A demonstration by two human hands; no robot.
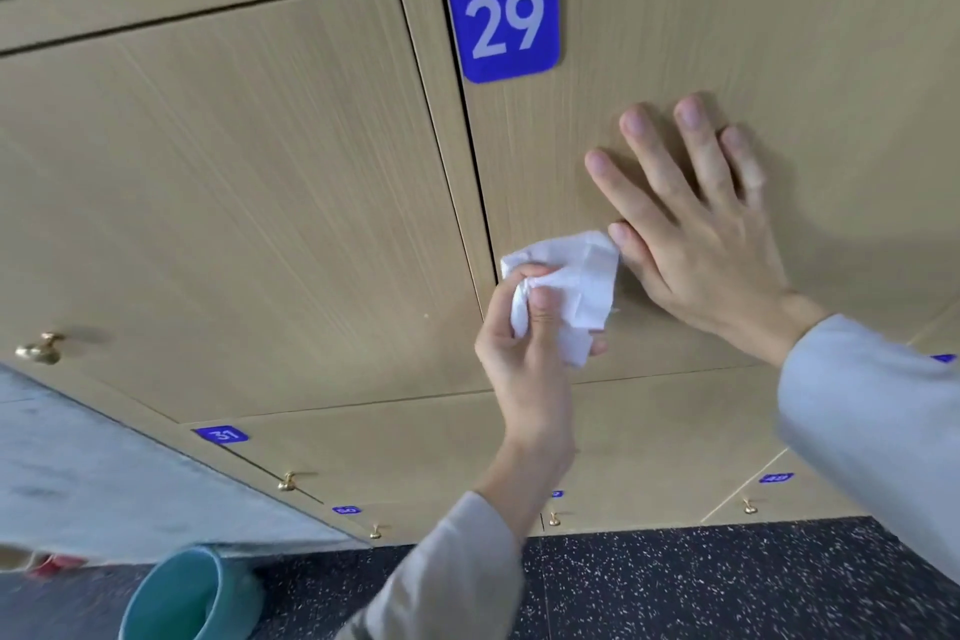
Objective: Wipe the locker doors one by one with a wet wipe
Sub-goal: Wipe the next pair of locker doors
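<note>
Now L hand (524,353) grips wipe (569,288), just beside R hand's (696,234) thumb.

Even, soft light; wide-angle bending at edges; slight motion blur throughout.

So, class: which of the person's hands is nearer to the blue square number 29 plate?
Right. The right hand lies flat below-right of the blue square number 29 plate; the left hand is lower.

Left hand (524,353) pinches crumpled wet wipe (566,286) at left edge of locker door (727,31) with blue "29" plate (505,16). Right hand (696,224) flat on same door, fingers spread. Teal bin (192,598) on speckled floor (727,587) below.
</note>
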